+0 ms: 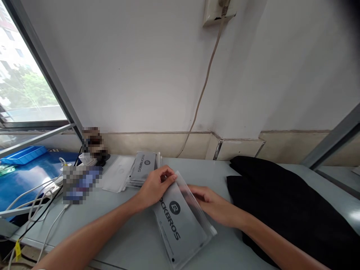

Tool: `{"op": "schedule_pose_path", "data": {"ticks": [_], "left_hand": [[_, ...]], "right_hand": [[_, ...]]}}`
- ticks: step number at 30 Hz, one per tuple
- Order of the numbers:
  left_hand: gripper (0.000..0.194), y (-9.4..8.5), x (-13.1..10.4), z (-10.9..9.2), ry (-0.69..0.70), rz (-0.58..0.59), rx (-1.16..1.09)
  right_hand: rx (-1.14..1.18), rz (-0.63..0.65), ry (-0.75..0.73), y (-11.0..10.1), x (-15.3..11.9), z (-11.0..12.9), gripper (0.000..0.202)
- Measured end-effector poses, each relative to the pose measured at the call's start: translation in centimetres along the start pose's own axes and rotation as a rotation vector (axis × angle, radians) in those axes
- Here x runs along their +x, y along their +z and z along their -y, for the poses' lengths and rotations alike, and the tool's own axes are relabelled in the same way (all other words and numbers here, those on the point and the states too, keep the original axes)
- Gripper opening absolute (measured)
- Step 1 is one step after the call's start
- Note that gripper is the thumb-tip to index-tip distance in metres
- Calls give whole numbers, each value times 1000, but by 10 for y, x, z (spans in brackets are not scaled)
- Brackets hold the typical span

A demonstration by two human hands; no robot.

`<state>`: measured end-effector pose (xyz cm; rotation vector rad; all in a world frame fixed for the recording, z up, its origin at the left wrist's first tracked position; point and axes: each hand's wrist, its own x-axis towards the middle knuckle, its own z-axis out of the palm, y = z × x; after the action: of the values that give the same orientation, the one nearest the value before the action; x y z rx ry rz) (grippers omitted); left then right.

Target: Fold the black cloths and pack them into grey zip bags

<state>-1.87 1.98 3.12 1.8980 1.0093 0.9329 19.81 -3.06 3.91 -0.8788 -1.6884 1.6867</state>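
Note:
A clear zip bag (182, 228) with a grey ROCKBROS print lies tilted on the grey table, its slider end toward the lower right. My left hand (158, 184) pinches the bag's upper edge between thumb and fingers. On the bag's right side is my right hand (206, 200), its fingers curled and partly hidden behind the clear edge. Behind my left hand sits a stack of similar printed bags (143, 167), with plain clear bags (119, 174) to its left. Black cloth (281, 202) is spread to the right of my right hand.
White cables and a power strip (53, 187) lie at the left, beside a blurred object (83, 183). A blue tray (25, 154) stands at the far left. A cord (206, 78) hangs down the wall from a socket. Metal frame posts flank the table.

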Motion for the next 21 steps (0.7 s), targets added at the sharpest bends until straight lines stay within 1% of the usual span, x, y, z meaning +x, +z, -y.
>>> {"op": "schedule_pose_path", "data": {"ticks": [2,4,6,8,10,12,14,16,18,19,21], "left_hand": [[34,-5,3,4,-41,-115,15],[36,-8,6,10,-105,-232,12],[38,-9,8,17,-134,-332,11],[38,-8,8,22,-113,-394,-14],[37,-6,8,24,-81,-400,-50],[37,-4,6,23,-63,-357,-86],[39,-6,5,19,-58,-263,-152],[45,-11,3,13,-66,-131,-239],[54,-18,3,7,-83,13,-255],[54,-21,3,5,-90,81,-220],[45,-26,4,3,-98,215,-133]], "right_hand": [[0,-202,-27,-10,3,-6,49],[-78,-392,-86,-20,5,-14,51],[-192,-510,-136,-29,7,-20,50],[-225,-547,-131,-33,7,-24,55],[-167,-490,-84,-35,7,-25,58],[-137,-406,-56,-37,7,-25,53],[-150,-376,-64,-39,7,-24,49],[-184,-378,-76,-44,8,-24,45],[-233,-367,-81,-51,7,-24,37],[-264,-364,-89,-54,6,-25,33],[-330,-364,-101,-60,5,-26,28]]}}
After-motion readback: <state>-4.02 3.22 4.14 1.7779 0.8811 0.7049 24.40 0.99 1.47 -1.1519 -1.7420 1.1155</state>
